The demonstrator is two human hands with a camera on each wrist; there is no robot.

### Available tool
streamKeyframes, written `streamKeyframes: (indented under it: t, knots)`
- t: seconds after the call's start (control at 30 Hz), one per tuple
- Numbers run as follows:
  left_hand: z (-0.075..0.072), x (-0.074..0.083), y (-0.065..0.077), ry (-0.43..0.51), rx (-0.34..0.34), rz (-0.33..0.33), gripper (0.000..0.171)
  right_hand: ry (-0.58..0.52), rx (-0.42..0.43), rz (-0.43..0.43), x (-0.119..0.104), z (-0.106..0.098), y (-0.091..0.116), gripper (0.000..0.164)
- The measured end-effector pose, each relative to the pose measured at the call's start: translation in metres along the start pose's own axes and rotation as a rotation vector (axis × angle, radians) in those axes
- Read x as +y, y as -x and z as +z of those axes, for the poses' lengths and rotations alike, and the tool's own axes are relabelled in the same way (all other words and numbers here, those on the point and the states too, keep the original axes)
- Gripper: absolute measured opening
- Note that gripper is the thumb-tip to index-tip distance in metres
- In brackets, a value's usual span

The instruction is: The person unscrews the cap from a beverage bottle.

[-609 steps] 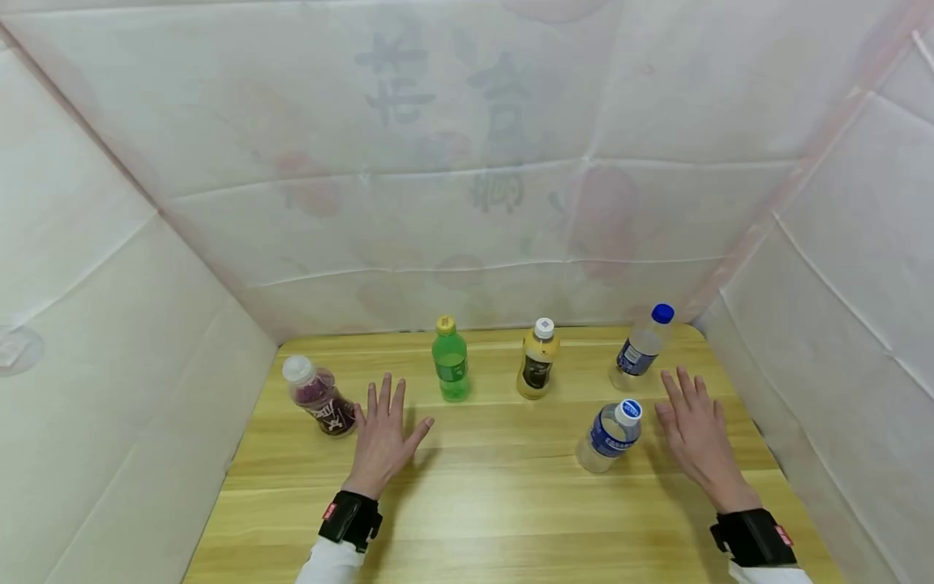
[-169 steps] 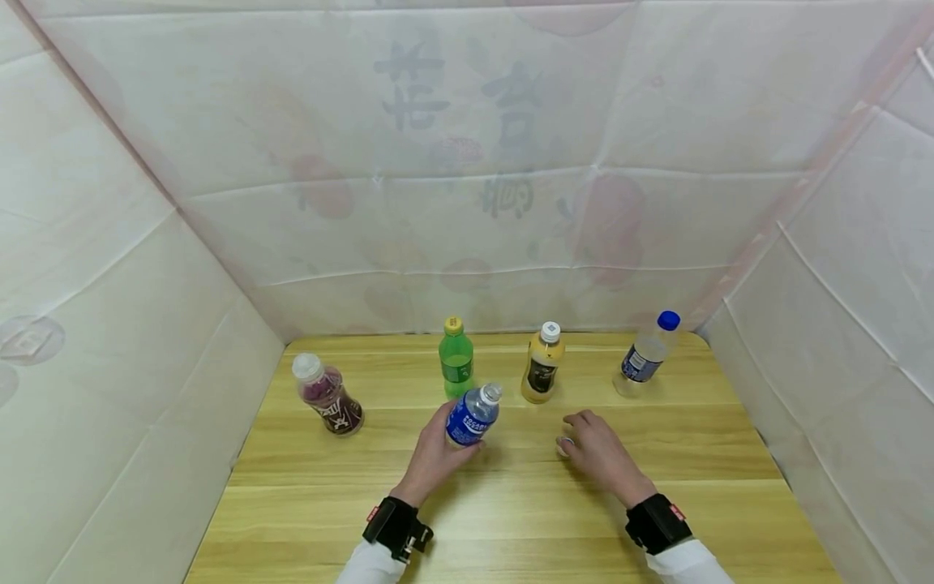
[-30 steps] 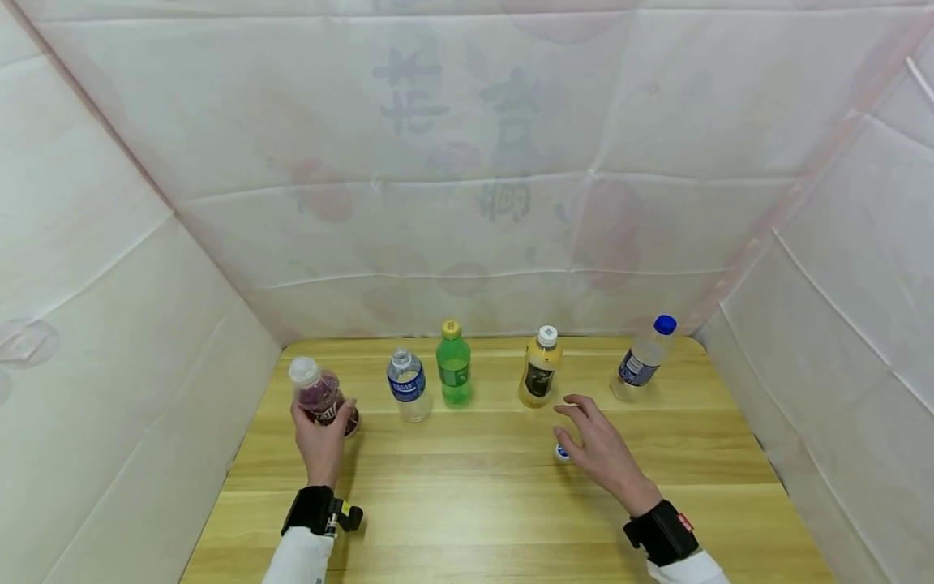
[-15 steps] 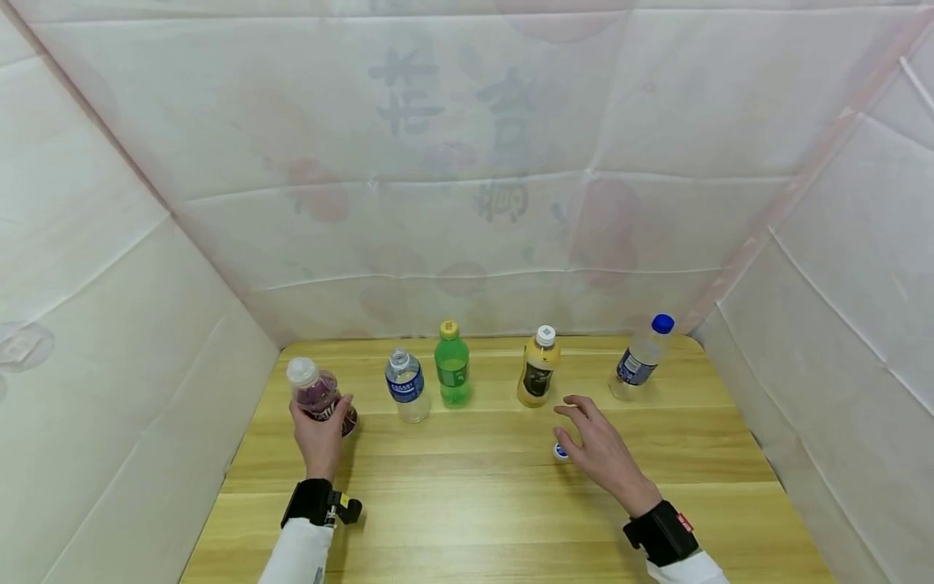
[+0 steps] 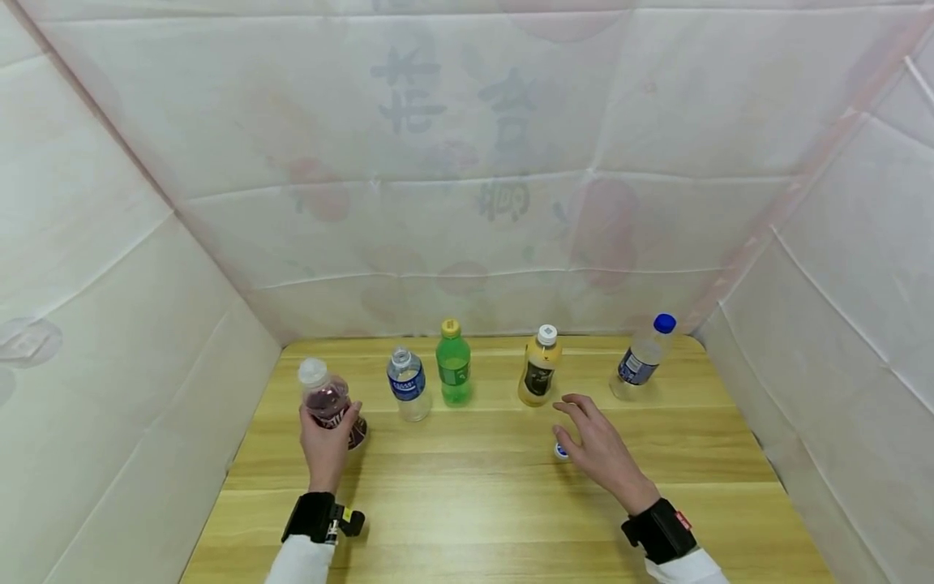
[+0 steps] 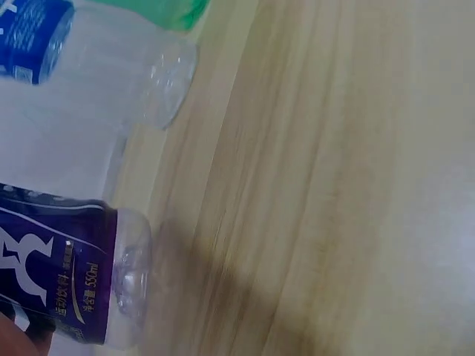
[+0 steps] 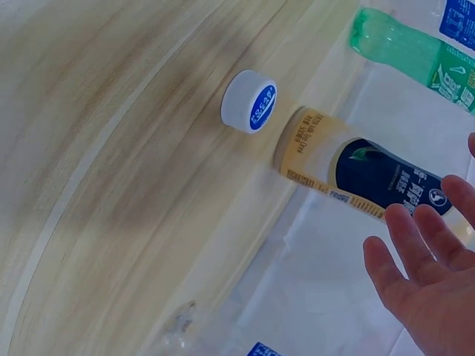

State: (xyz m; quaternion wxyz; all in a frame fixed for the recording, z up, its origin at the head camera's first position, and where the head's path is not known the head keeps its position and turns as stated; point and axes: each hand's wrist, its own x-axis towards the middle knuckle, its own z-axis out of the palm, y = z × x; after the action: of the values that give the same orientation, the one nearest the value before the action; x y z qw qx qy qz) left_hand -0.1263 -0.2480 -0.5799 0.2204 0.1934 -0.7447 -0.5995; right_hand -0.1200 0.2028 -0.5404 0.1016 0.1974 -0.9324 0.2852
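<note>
My left hand [image 5: 324,450] grips a purple-labelled drink bottle [image 5: 328,399] with a white cap, thumb and fingers round its body. The left wrist view shows the lower part of this purple-labelled bottle [image 6: 59,259]; whether its base touches the table I cannot tell. To its right, an uncapped clear bottle [image 5: 409,388] with a blue label stands upright. My right hand [image 5: 601,458] holds nothing, its fingers spread and slightly bent. A white bottle cap [image 7: 249,102] with a blue top lies on the table by that thumb, partly hidden in the head view.
Along the back of the wooden table [image 5: 467,503] stand a green bottle [image 5: 454,369] with a yellow cap, a yellow drink bottle [image 5: 540,371] with a white cap, and a clear bottle [image 5: 644,357] with a blue cap. Pale cloth walls [image 5: 467,243] enclose the back and sides.
The blue-labelled bottle, earlier in my left hand, stands left of the green one. My left hand has since gripped the purple-labelled bottle and shifted it slightly right and nearer. My right hand stays put.
</note>
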Motion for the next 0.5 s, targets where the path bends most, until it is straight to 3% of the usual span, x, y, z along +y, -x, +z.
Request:
streamKeyframes:
  t: [0.23, 0.5]
  knots:
    - [0.003, 0.009, 0.022, -0.077, -0.086, 0.068, 0.086, -0.015, -0.007, 0.008, -0.002, 0.002, -0.001, 0.036]
    - [0.015, 0.019, 0.044, -0.119, -0.145, 0.245, 0.086, -0.013, -0.008, 0.002, -0.001, 0.005, 0.000, 0.035]
